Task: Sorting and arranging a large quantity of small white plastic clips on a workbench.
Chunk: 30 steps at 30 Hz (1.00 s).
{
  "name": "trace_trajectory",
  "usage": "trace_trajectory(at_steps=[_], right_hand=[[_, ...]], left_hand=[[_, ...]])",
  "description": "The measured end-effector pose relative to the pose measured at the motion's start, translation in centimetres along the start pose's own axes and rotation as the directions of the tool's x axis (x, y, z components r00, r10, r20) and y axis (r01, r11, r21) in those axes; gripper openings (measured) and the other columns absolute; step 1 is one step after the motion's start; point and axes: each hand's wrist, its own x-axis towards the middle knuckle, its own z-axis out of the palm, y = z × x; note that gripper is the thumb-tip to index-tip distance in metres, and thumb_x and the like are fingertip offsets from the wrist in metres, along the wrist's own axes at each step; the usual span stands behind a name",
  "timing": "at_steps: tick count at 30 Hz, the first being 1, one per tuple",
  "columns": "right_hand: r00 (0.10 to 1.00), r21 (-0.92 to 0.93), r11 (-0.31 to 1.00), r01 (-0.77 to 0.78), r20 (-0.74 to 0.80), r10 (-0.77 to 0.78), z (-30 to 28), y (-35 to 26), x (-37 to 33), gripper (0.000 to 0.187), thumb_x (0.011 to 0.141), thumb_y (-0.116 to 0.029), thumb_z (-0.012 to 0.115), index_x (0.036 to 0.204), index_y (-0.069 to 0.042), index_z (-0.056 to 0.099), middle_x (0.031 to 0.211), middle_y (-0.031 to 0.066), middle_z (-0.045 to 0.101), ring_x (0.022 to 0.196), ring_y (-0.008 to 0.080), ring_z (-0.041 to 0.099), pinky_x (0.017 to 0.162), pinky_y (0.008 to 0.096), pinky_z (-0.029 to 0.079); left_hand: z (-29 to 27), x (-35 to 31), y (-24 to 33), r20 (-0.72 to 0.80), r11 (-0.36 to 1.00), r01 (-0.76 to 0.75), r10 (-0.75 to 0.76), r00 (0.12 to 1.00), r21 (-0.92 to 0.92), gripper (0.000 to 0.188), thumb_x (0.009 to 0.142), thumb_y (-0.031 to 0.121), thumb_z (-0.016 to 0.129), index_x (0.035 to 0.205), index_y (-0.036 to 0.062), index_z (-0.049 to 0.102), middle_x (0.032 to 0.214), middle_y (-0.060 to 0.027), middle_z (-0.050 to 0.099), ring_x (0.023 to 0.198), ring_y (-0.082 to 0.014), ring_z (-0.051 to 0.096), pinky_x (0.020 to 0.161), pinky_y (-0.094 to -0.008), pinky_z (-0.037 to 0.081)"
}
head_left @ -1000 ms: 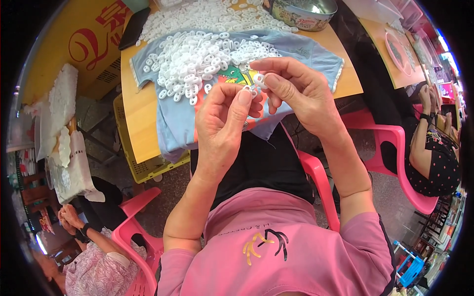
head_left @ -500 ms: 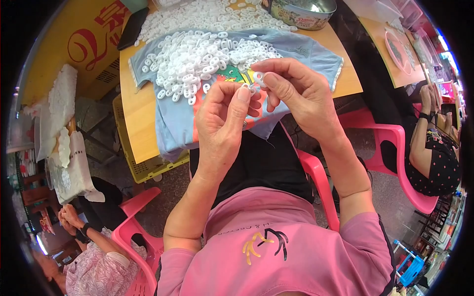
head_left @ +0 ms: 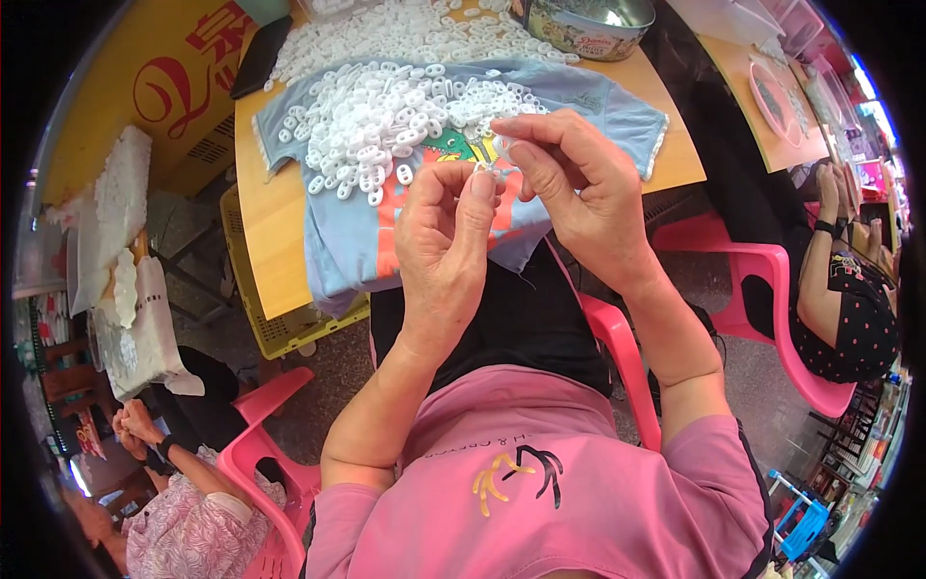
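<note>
Over the table's near edge, my left hand (head_left: pixel 442 236) pinches a small pale piece (head_left: pixel 489 168) between thumb and forefinger; its exact kind is too small to make out. Close beside it, my right hand (head_left: pixel 593 207) grips a white oval plastic piece with holes (head_left: pixel 503 147) by thumb and forefinger. The fingertips of both hands nearly meet. Beyond them lies a heap of similar white two-holed pieces (head_left: pixel 371 116), on a light blue printed T-shirt (head_left: pixel 338 246) spread over the wooden table (head_left: pixel 262 261).
More white pieces (head_left: pixel 386 39) cover the table's far part, near a round tin (head_left: pixel 598 41) and a black flat object (head_left: pixel 260 58). A yellow crate (head_left: pixel 280 333) sits below the left edge. Other people sit at both sides on pink chairs (head_left: pixel 772 265).
My left hand has shifted slightly right and turned a little. The right fingers have moved slightly up, and the white oval piece has tilted, showing less of its face.
</note>
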Motion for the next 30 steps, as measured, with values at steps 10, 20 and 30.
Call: trace_trajectory(at_steps=[10,20,30], right_hand=[[0.988,0.207,0.966,-0.156,0.013,0.156,0.2,-0.6,-0.2,0.019,0.096,-0.004,0.056,0.113,0.001,0.064,0.089,0.0036,0.061,0.067,0.0063,0.056,0.062,0.0201,0.047],[0.912,0.540,0.742,-0.398,0.148,0.382,-0.2,-0.3,-0.2,0.024,0.098,-0.014,0.054,0.115,0.001,0.061,0.079,0.0027,0.058,0.063,0.0070,0.054,0.060,0.0229,0.048],[0.897,0.440,0.781,-0.443,0.209,0.390,0.0,-0.2,-0.6,0.020,0.096,-0.016,0.061,0.107,0.000,0.064,0.080,0.0015,0.060,0.057,0.0034,0.052,0.047,0.0190,0.046]], left_hand=[[-0.1,0.0,-0.1,0.007,1.000,-0.013,0.014,1.000,-0.009,0.015,0.098,0.015,0.058,0.097,0.0008,0.056,0.085,-0.0007,0.059,0.075,-0.0034,0.052,0.063,-0.0196,0.043],[-0.9,0.0,0.3,0.075,0.969,0.139,-0.126,0.989,-0.203,0.015,0.098,0.018,0.056,0.097,0.0031,0.057,0.088,-0.0021,0.063,0.080,-0.0060,0.057,0.071,-0.0218,0.047],[-1.1,-0.2,0.7,0.086,0.973,0.188,-0.178,0.980,-0.133,0.012,0.098,0.017,0.056,0.099,0.0045,0.057,0.090,-0.0004,0.062,0.082,-0.0056,0.058,0.070,-0.0193,0.046]])
